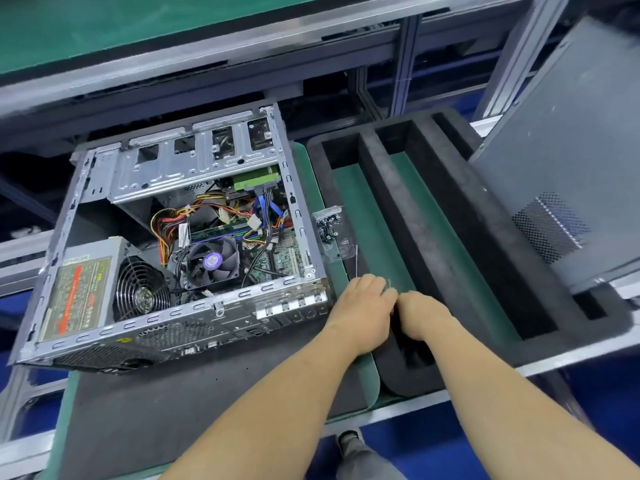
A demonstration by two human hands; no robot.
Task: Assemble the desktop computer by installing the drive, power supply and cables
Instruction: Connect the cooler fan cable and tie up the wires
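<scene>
The open computer case (104, 327) lies on its side at the left. Inside it, the power supply (83, 289) with its round fan grille fills the near left corner. A drive with a green board (256, 180) sits under the metal bay, and coloured cables (207, 209) run across the motherboard beside the CPU fan (213, 261). Just right of the case, my left hand (363, 306) and my right hand (420, 315) meet knuckle to knuckle, fingers curled down. A thin pale cable tie (389, 284) sticks up between them. Their fingertips are hidden.
A clear bag of screws (329, 226) and another thin pale strip (356, 259) lie on the green mat beside the case. A black foam tray (433, 220) with long slots fills the right side. A grey side panel (568, 168) leans at the far right.
</scene>
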